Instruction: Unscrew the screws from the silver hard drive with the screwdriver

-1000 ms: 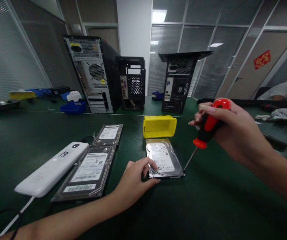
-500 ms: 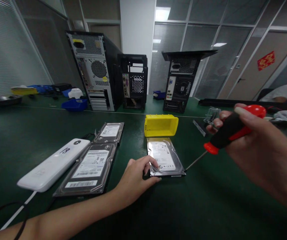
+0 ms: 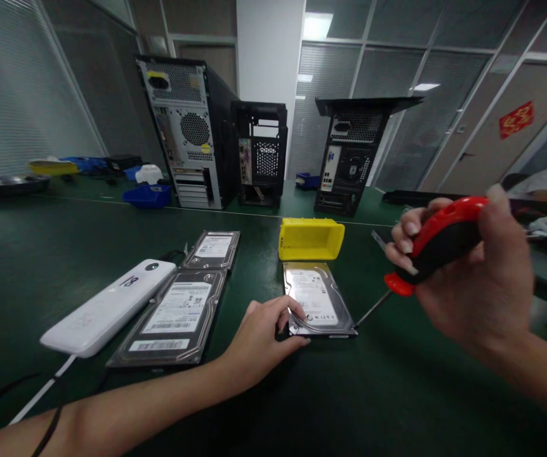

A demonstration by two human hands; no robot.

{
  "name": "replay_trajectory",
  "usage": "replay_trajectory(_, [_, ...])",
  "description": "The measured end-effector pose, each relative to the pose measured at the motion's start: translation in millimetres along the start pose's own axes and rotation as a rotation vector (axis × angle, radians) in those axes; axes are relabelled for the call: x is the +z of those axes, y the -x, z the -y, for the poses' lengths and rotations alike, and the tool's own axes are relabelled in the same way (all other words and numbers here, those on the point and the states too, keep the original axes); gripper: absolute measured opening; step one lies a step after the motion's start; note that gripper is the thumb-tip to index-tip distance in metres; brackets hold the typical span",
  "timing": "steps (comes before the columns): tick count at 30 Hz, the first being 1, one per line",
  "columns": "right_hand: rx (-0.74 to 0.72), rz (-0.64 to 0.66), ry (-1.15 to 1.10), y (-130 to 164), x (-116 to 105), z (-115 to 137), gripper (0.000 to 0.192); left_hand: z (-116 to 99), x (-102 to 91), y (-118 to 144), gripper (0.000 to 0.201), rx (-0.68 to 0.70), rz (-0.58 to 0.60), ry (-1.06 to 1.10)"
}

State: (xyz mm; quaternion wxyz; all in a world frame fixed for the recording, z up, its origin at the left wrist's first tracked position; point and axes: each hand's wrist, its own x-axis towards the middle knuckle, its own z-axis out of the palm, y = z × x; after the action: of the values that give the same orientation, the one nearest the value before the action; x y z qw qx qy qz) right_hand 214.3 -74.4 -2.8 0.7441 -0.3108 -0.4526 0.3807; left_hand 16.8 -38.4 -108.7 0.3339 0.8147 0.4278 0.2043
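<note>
Right now left hand (image 3: 261, 343) pins the hard drive (image 3: 316, 299) at its near-left corner, fingers clamped on it. Right hand (image 3: 473, 279) grips the screwdriver (image 3: 428, 249), tip at the drive's near-right corner. Shallow shaft angle: tip may slip and gouge the lid. Yellow bin (image 3: 310, 238) touches the drive's far edge; two more drives (image 3: 178, 314) left of it.

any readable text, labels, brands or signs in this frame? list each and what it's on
Nothing reads with certainty.
White device: dark mark, maybe "18", unclear.
Hard drive under the left hand: label print too small.
Large hard drive: label and barcodes, too small.
Far hard drive: label blurred.
Red sign on the door: gold character, unreadable.
Screwdriver in the right hand: no text visible.
</note>
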Motion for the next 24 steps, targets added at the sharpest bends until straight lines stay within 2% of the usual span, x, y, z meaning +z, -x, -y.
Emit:
replay_trajectory(4, [-0.063,0.080,0.045,-3.5,6.7,-6.1,0.021,1.4,2.2,0.0,0.023,0.006,-0.015,0.009])
replay_trajectory(7, [-0.064,0.077,0.074,-5.9,6.6,-9.5,0.019,2.4,3.2,0.4,0.023,0.003,-0.019,0.017])
replay_trajectory(11, [-0.011,0.023,0.033,-10.5,1.0,-11.5,0.032,2.6,3.0,0.6,0.024,-0.005,-0.018,0.004])
replay_trajectory(13, [-0.011,0.037,0.028,-13.6,-2.2,-11.5,0.036,2.4,2.5,0.7,0.024,-0.008,-0.016,0.005])
replay_trajectory(18, [-0.012,0.124,0.060,-17.4,-3.5,-12.2,0.029,2.2,1.8,0.5,0.024,-0.011,-0.004,0.002])
replay_trajectory(21, [-0.056,0.097,0.111,-16.2,-0.2,-13.8,0.019,2.2,1.5,0.5,0.025,-0.002,-0.002,-0.016])
replay_trajectory(24, [-0.047,0.048,0.080,-14.6,2.3,-15.0,0.019,1.8,1.1,0.9,0.025,0.006,-0.008,-0.014])
